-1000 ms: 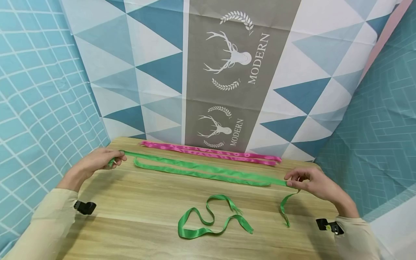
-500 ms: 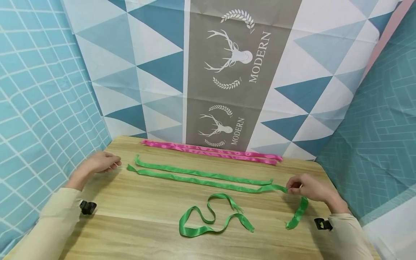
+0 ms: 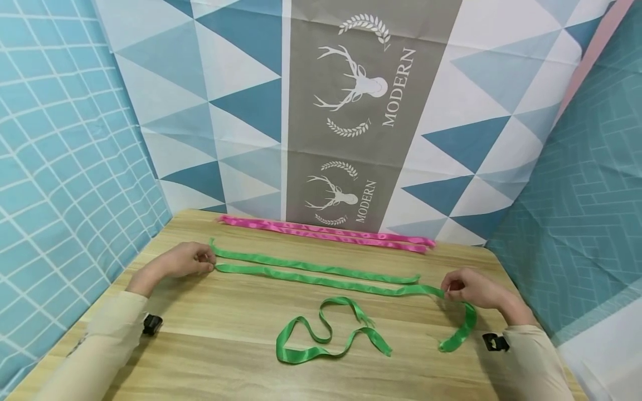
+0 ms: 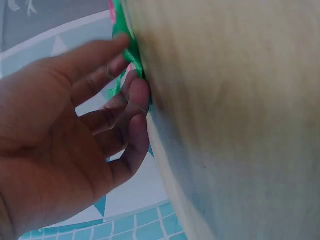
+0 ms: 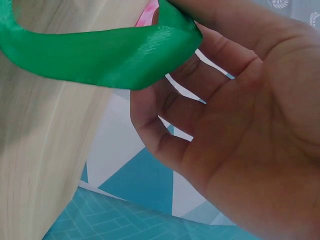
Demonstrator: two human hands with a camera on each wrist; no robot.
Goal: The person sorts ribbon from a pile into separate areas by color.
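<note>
Held ribbon [image 3: 323, 281], green: on counter [image 3: 225, 348], between left grip [image 3: 183, 260] and right grip [image 3: 473, 289]; long axis left to right, tail curling nearward past right grip. Left grip pinching its end; right grip pinching it, fold visible in right wrist view only. Counter edges: outward of both grips.

The table [image 3: 215, 356] takes up the lower part of the frame, with the back hanging [image 3: 241, 111] behind it, the left hanging [image 3: 55, 111] at far left and the right hanging [image 3: 587, 184] at far right. I see 2 rear ribbons [image 3: 351, 240] lying along the table's back edge. In front comes the middle ribbon [image 3: 321, 269], then the held ribbon [image 3: 321, 282], between the left hand [image 3: 186, 259] at centre left and the right hand [image 3: 473, 287] at centre right. The front ribbon [image 3: 301, 355] lies nearest, at lower centre.
</note>
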